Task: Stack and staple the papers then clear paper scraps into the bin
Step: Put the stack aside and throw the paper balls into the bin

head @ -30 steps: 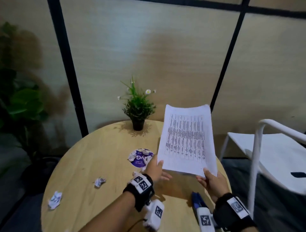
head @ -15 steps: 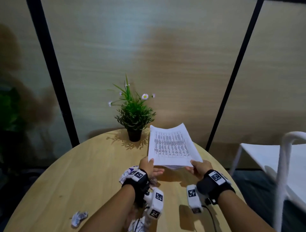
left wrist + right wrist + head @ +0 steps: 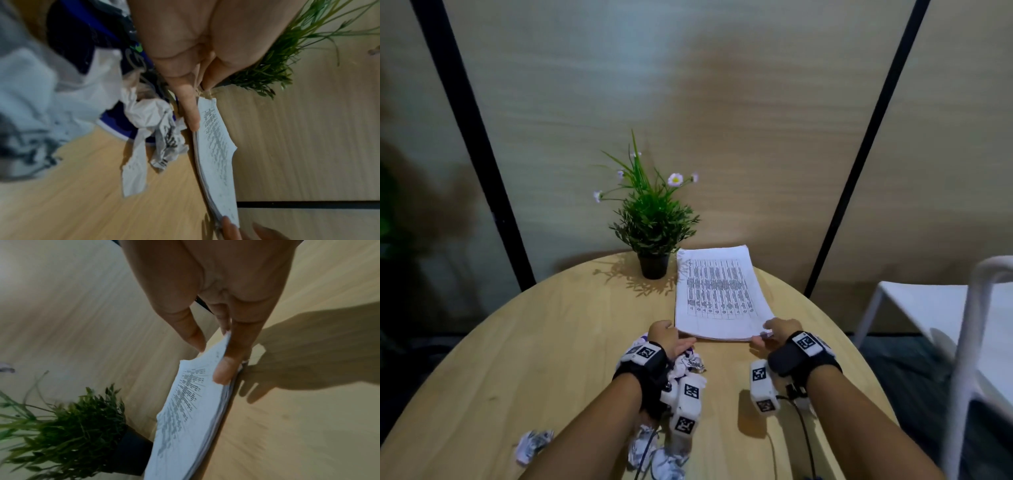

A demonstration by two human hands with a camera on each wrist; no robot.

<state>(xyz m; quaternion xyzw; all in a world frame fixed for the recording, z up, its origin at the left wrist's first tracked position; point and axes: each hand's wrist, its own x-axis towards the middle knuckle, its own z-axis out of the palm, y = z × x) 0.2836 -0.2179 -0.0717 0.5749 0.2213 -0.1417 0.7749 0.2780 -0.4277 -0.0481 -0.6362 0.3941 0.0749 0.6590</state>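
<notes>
A stack of printed papers [image 3: 719, 294] lies almost flat on the round wooden table [image 3: 551, 342], just right of the potted plant. My left hand [image 3: 681, 339] pinches its near left corner, with one finger [image 3: 190, 113] along the underside of the stack [image 3: 218, 154]. My right hand [image 3: 762, 337] pinches the near right corner, thumb on the printed top sheet [image 3: 185, 402] and a finger [image 3: 226, 368] along the edge. Crumpled paper scraps lie by my left wrist [image 3: 690, 363], at the front left [image 3: 532, 445] and under my left forearm [image 3: 664, 466]. No stapler or bin shows.
A small potted plant [image 3: 652, 219] stands at the table's far edge, close to the stack's left side. A round purple printed object [image 3: 115, 128] lies under the scraps [image 3: 164, 138] beside my left hand. A white chair [image 3: 962, 325] stands to the right of the table.
The stack was held upright in the air; both hands have tipped it forward and lowered it onto the table beside the plant. The hands moved further from me.
</notes>
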